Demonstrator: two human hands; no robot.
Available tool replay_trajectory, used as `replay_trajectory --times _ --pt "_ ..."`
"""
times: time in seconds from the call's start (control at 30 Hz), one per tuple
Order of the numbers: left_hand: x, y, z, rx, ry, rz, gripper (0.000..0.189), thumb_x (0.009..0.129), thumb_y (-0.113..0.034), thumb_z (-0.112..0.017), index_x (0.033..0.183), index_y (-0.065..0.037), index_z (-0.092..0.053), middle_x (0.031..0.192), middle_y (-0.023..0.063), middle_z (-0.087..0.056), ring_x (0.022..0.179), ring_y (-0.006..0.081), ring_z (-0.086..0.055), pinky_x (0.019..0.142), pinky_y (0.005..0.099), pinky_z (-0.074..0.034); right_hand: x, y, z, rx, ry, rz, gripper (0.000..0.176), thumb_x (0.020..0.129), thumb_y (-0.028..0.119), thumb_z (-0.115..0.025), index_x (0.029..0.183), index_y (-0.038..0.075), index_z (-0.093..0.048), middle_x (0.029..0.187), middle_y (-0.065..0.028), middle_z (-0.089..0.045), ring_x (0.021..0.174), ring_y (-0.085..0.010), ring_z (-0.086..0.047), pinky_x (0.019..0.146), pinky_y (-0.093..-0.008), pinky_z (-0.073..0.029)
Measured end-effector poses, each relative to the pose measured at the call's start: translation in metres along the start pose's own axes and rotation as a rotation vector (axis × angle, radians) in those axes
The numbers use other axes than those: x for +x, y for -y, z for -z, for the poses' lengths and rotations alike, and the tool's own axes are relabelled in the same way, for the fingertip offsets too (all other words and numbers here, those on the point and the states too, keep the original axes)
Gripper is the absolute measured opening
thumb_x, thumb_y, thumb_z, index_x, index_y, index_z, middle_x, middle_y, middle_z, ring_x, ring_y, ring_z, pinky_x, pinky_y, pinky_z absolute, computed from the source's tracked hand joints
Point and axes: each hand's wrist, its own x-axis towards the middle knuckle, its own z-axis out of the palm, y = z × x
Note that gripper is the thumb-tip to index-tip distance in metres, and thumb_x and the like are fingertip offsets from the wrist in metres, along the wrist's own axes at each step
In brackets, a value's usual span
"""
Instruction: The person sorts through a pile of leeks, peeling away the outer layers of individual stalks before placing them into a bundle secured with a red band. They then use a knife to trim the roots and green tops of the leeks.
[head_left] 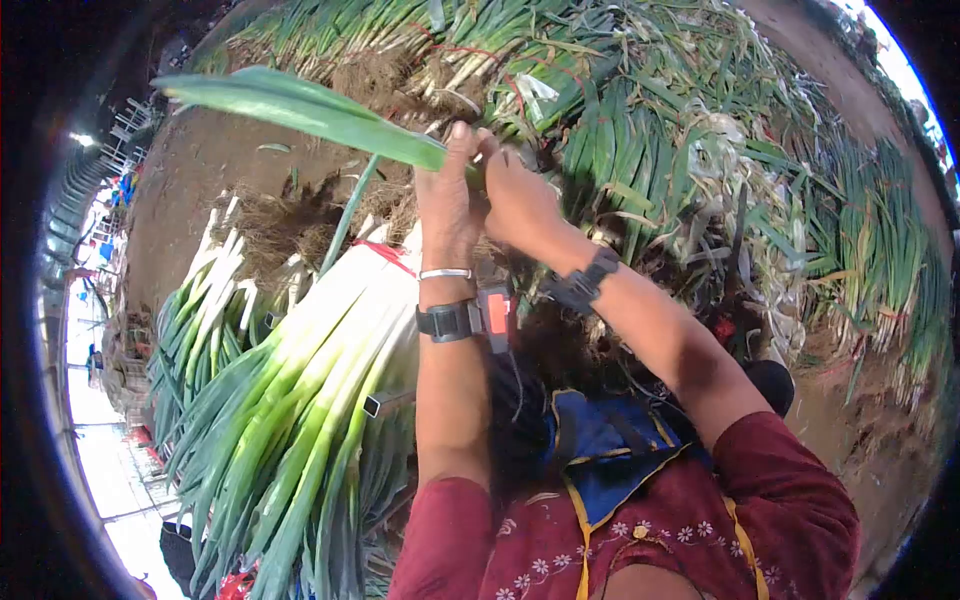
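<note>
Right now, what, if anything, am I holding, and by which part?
A green onion leaf, by the end opposite its tip, in your left hand; for your right hand, I can't tell.

Maroon sleeves (790,480); black wrist straps (447,322); silver bangle (445,273).

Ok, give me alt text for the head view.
A person's left hand grips a long green leaf, the right hand close beside it. Nearby is a red-tied bundle of leek-like stalks, with more stalks on the soil.
</note>
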Motion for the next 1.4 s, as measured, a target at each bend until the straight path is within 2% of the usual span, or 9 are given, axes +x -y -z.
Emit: replay_trajectory --times 0.2,0.53,0.67,0.7,0.73,0.93,1.03,1.1,1.4 --pt "0.019 0.018 0.022 -0.043 -0.314 -0.098 0.032 0.084 -0.014 -0.075 0.1 -0.006 -0.049 0.078 0.0009 -0.054 0.066 0.0142 -0.055 0.058 0.0288 -0.047 -0.007 -0.022 -0.032 0.028 0.09 -0.052 0.028 0.075 0.013 -0.064 0.1 0.004 -0.059 0.082 -0.0176 -0.067 0.083 -0.04 -0.066 0.072 -0.0517 -0.051" --pt "0.018 -0.006 0.051 -0.069 -0.455 -0.105 0.027 0.091 -0.023 -0.068 0.089 -0.007 -0.046 0.064 0.0058 -0.049 0.049 0.0191 -0.051 0.042 0.036 -0.048 -0.146 -0.161 -0.037 -0.043 0.154 -0.24 0.026 0.089 0.023 -0.058 0.114 0.014 -0.058 0.085 -0.0165 -0.068 0.08 -0.038 -0.066 0.069 -0.0484 -0.051" --pt "0.025 -0.039 0.06 -0.16 -0.439 -0.185 0.028 0.093 -0.025 -0.066 0.08 -0.008 -0.049 0.063 0.0026 -0.045 0.054 0.0166 -0.051 0.047 0.0334 -0.047 -0.234 -0.357 -0.029 -0.356 0.233 -0.325 0.028 0.089 0.012 -0.058 0.116 0.008 -0.058 0.082 -0.0144 -0.067 0.071 -0.0301 -0.066 0.065 -0.042 -0.052" --pt "0.03 -0.042 0.069 -0.199 -0.378 -0.188 0.027 0.093 -0.026 -0.066 0.08 -0.008 -0.049 0.063 0.0026 -0.046 0.054 0.0165 -0.05 0.047 0.0333 -0.046 -0.279 -0.492 -0.046 0.126 0.112 -0.515 0.019 0.089 0.012 -0.057 0.106 0.007 -0.064 0.079 -0.0115 -0.065 0.067 -0.0267 -0.065 0.064 -0.0408 -0.052" --pt "0.03 -0.04 0.078 -0.234 -0.327 -0.19 0.027 0.093 -0.026 -0.066 0.08 -0.008 -0.049 0.064 0.0026 -0.046 0.055 0.0163 -0.049 0.047 0.0331 -0.045 -0.297 -0.527 -0.016 -0.196 0.23 -0.521 0.018 0.087 0.02 -0.06 0.096 0.006 -0.068 0.079 -0.0104 -0.066 0.073 -0.0258 -0.067 0.067 -0.0392 -0.052" --pt "0.025 -0.031 0.052 -0.148 -0.417 -0.198 0.026 0.093 -0.026 -0.066 0.08 -0.009 -0.05 0.066 0.0021 -0.047 0.054 0.0168 -0.048 0.05 0.0349 -0.045 -0.171 -0.297 0.088 0.397 -0.082 -0.492 0.038 0.09 0.039 -0.062 0.105 0.004 -0.065 0.083 -0.0094 -0.066 0.078 -0.016 -0.063 0.069 -0.0341 -0.05" --pt "0.023 -0.026 0.046 -0.131 -0.424 -0.218 0.026 0.092 -0.025 -0.067 0.081 -0.009 -0.05 0.067 0.0024 -0.049 0.054 0.0169 -0.049 0.049 0.0357 -0.046 -0.142 -0.252 0.043 0.64 0.293 -0.361 0.037 0.091 0.033 -0.061 0.11 0.001 -0.065 0.098 -0.0074 -0.069 0.087 -0.0175 -0.063 0.075 -0.0315 -0.05" --pt "0.023 -0.025 0.048 -0.101 -0.427 -0.226 0.025 0.092 -0.025 -0.067 0.082 -0.008 -0.05 0.067 0.0025 -0.049 0.054 0.0167 -0.049 0.049 0.0365 -0.047 -0.134 -0.129 0.06 -0.094 0.342 -0.103 0.038 0.091 0.042 -0.059 0.098 0.005 -0.063 0.086 -0.0144 -0.066 0.079 -0.0309 -0.066 0.068 -0.039 -0.052" --pt "0.02 -0.034 0.054 -0.096 -0.546 -0.256 0.025 0.092 -0.021 -0.066 0.081 -0.006 -0.049 0.067 0.0054 -0.052 0.053 0.0164 -0.05 0.044 0.0321 -0.046 -0.144 -0.197 -0.011 -0.507 0.306 0.031 0.02 0.087 0.027 -0.061 0.088 0.008 -0.065 0.076 -0.014 -0.065 0.068 -0.032 -0.067 0.058 -0.0448 -0.052"
